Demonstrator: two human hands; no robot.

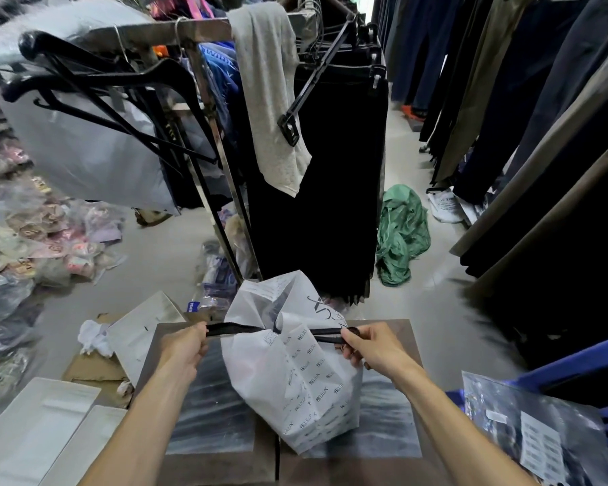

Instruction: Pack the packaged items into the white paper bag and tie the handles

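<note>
A white paper bag (295, 373) with black lettering stands crumpled on a low brown table (383, 461) in front of me. Its two black ribbon handles (236, 329) cross at the bag's mouth and stretch out sideways. My left hand (183, 352) is closed on the left ribbon end, and my right hand (372, 345) pinches the right ribbon end. Both ribbons are pulled taut away from each other. The bag's contents are hidden inside.
Flat white bags (39, 426) and cardboard lie on the floor at the left. Clear packaged items (527, 426) rest on a blue crate (576, 366) at the right. A clothes rack (225, 135) with hangers stands ahead, a green cloth (401, 233) lies on the floor, and packaged goods (32, 240) are piled at far left.
</note>
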